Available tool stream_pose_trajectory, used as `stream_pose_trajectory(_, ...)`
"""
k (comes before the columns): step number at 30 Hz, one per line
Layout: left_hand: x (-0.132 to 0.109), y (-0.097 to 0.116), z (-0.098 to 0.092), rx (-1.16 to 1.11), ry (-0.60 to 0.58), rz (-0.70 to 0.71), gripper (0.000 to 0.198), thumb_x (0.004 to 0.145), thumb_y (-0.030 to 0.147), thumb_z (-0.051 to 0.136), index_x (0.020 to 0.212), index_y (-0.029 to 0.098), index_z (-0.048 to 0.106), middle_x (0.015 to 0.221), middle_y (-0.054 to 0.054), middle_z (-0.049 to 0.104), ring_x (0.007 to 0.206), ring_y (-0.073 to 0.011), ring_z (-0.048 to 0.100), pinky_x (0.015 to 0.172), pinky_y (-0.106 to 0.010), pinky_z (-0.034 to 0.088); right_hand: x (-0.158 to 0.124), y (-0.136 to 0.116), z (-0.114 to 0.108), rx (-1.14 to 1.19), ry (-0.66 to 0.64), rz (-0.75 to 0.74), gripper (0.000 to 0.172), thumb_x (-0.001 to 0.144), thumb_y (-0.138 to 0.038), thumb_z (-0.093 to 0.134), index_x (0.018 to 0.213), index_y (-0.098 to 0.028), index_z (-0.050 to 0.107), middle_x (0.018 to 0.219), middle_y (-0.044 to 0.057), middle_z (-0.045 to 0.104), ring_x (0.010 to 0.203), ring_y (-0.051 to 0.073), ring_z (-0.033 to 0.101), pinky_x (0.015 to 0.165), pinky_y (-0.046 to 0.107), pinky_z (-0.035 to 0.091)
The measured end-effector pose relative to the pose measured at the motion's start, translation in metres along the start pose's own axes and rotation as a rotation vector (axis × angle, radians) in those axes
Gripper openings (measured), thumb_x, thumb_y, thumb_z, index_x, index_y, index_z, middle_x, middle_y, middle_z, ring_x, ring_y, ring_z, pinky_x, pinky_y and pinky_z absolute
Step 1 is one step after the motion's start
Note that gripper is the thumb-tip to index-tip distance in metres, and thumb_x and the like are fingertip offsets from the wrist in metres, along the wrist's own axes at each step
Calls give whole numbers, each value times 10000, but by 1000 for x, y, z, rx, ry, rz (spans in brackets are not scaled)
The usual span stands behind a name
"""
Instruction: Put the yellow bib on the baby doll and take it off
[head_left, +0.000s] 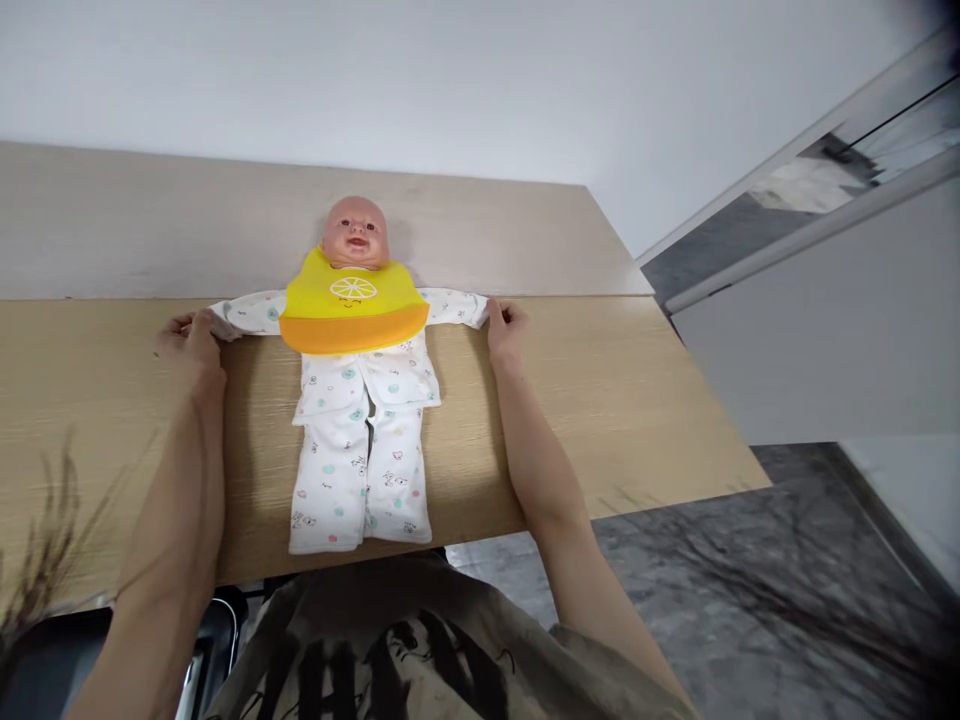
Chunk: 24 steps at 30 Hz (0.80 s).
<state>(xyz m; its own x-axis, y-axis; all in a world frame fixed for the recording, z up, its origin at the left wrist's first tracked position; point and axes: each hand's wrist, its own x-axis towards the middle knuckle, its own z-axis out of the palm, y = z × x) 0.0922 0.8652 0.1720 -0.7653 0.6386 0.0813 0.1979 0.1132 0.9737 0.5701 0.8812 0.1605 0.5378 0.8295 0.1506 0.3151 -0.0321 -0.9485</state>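
Observation:
A baby doll (355, 232) lies on its back on the wooden table, head toward the wall. Over its chest is a yellow silicone bib (356, 292) with an orange pocket along the bottom. White printed pajamas, a shirt (328, 385) and trousers (330, 490), cover the body and legs. My left hand (193, 340) pinches the cuff of the sleeve (259, 312) on the left of the view. At the opposite cuff, my right hand (505, 332) grips the other sleeve (456, 306). Both sleeves are stretched out sideways. Any doll hands inside the cuffs are hidden.
The wooden table (615, 400) meets a paler board (510, 235) along the white wall. Its right edge drops to a grey floor (675, 580). A black tray-like object (56, 660) sits below the front edge at lower left.

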Motion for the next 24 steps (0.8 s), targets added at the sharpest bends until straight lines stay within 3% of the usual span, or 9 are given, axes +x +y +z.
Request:
stream_pose_trajectory(3, -4, 6, 3, -19, 92, -54, 183, 863, 64, 596, 787, 193, 492, 606, 76, 453, 510, -86, 388, 495, -204, 313, 2, 2, 1, -38, 7, -14, 367, 984, -322, 602, 652, -214, 491, 644, -35, 483, 659, 124, 444, 666, 272, 394)
stream_pose_trajectory(10, -8, 9, 1, -39, 109, -54, 175, 908, 5, 620, 858, 154, 544, 716, 18, 576, 642, -100, 547, 597, -197, 406, -3, -3, 1, -69, 9, -6, 309, 1000, -257, 553, 701, -185, 523, 679, -26, 517, 700, 114, 462, 728, 280, 389)
stream_pose_trajectory(12, -11, 8, -1, -54, 116, -50, 170, 907, -20, 595, 940, 143, 562, 710, 35, 557, 616, -94, 518, 582, -193, 385, -6, -6, 0, -71, 7, 2, 241, 993, -235, 533, 763, -169, 562, 740, -5, 572, 742, 120, 495, 754, 280, 404)
stream_pose_trajectory(16, -21, 10, -6, -138, 153, -44, 356, 893, -83, 477, 1162, 151, 472, 745, 66, 528, 610, -80, 529, 614, -186, 412, -21, -11, -1, -45, 38, -8, 194, 996, -259, 504, 853, -153, 583, 810, 17, 609, 764, 123, 518, 778, 276, 430)
stream_pose_trajectory(20, -27, 14, -8, -201, 181, -37, 379, 880, -106, 406, 1140, 169, 423, 727, 87, 471, 587, -72, 505, 649, -192, 425, -71, -8, -16, 33, -13, -65, 195, 956, -345, 539, 916, -163, 598, 889, 53, 644, 798, 157, 564, 797, 304, 484)
stream_pose_trajectory(24, -23, 12, -6, -207, 130, -25, 374, 859, -97, 391, 1102, 187, 400, 683, 96, 453, 556, -86, 461, 593, -195, 352, -161, -10, -59, 13, -154, -69, 342, 941, -511, 579, 967, -177, 648, 915, 82, 689, 833, 209, 633, 778, 351, 546)
